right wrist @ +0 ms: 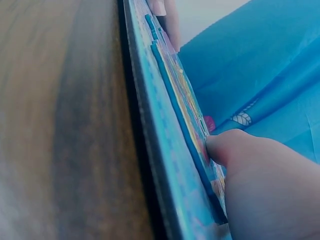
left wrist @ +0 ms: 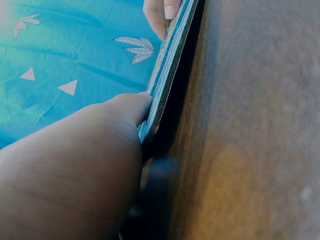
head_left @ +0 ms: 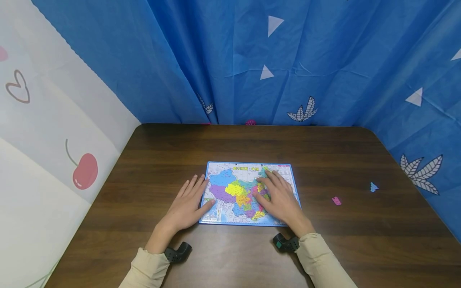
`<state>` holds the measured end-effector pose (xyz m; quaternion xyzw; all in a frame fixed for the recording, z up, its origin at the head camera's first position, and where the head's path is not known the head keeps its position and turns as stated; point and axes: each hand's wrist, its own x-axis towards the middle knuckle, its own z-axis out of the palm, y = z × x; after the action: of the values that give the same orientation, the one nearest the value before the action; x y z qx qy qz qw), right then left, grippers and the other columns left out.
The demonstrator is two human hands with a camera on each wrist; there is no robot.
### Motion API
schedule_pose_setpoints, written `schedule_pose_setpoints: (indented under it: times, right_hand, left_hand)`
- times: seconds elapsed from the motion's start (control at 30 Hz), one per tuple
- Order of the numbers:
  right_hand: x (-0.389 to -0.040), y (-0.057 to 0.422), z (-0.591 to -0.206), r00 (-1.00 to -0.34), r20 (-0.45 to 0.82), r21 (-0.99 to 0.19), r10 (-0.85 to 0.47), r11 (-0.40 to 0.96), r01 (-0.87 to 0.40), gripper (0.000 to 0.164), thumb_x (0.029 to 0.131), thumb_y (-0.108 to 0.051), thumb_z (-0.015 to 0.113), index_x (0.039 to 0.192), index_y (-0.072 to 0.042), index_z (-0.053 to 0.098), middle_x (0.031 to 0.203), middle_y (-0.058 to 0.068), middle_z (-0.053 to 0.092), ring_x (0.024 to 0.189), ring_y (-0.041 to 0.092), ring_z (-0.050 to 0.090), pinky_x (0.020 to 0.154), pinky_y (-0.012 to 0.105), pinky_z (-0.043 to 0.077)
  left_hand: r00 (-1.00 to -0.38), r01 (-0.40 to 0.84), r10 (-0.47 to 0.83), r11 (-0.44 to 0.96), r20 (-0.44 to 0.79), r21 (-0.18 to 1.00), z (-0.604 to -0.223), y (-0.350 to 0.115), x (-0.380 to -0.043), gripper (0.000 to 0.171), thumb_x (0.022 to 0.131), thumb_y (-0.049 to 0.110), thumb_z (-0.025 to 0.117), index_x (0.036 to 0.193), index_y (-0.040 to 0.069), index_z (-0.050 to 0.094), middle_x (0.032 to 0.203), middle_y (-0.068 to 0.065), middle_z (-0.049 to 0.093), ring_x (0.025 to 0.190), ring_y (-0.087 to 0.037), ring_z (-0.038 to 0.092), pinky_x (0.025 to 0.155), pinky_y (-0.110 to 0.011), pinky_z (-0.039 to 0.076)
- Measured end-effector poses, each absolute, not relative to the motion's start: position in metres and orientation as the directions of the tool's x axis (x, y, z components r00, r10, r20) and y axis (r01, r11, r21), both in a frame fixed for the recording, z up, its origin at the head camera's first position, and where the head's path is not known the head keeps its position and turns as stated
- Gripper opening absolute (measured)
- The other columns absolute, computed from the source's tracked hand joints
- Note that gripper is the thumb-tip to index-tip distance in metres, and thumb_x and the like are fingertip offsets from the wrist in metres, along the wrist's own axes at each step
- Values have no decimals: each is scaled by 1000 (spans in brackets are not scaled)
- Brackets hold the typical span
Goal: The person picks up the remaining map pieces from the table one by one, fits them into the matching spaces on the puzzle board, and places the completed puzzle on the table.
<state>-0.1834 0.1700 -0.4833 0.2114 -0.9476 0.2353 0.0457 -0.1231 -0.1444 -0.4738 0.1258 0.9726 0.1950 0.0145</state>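
Note:
A map jigsaw board [head_left: 223, 212] with a blue border lies flat on the brown table, covered in colourful raised map pieces. My left hand [head_left: 185, 206] lies along its left edge, fingers extended and thumb over the lower left part. In the left wrist view, the left thumb [left wrist: 132, 105] touches the board's surface near the edge. My right hand [head_left: 281, 198] rests over the map's right side, fingers spread and slightly bent, hiding some pieces there. The right wrist view shows the right thumb [right wrist: 222, 145] against the layer of map pieces.
Two loose puzzle pieces lie on the table to the right: a pink piece [head_left: 336, 201] and, farther right, a blue piece [head_left: 373, 187]. A blue curtain [head_left: 230, 60] hangs behind the wooden table [head_left: 173, 148]. White patterned cloth [head_left: 54, 120] is at the left.

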Motion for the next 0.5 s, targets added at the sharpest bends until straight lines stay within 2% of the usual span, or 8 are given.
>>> schedule_pose_setpoints:
  times: [0.23, 0.5]
  right_hand:
    - [-183, 171, -483, -895, 222, -434, -388, 782, -447, 52, 96, -49, 65, 138, -18, 65, 158, 12, 47, 152, 40, 30, 120, 67, 26]
    - [-182, 174, -483, -873, 304, -468, -382, 738, -486, 47, 93, -41, 73, 132, -14, 69, 149, 11, 57, 145, 37, 40, 117, 64, 35]
  left_hand:
    - [-968, 240, 252, 893, 19, 382, -474, -144, -124, 82, 101, 58, 51, 163, 9, 29, 172, -10, 18, 161, -31, 8, 129, -55, 8]
    - [-969, 231, 245, 891, 17, 391, -474, -144, -122, 82, 101, 58, 51, 163, 10, 28, 172, -9, 17, 161, -31, 8, 129, -55, 7]
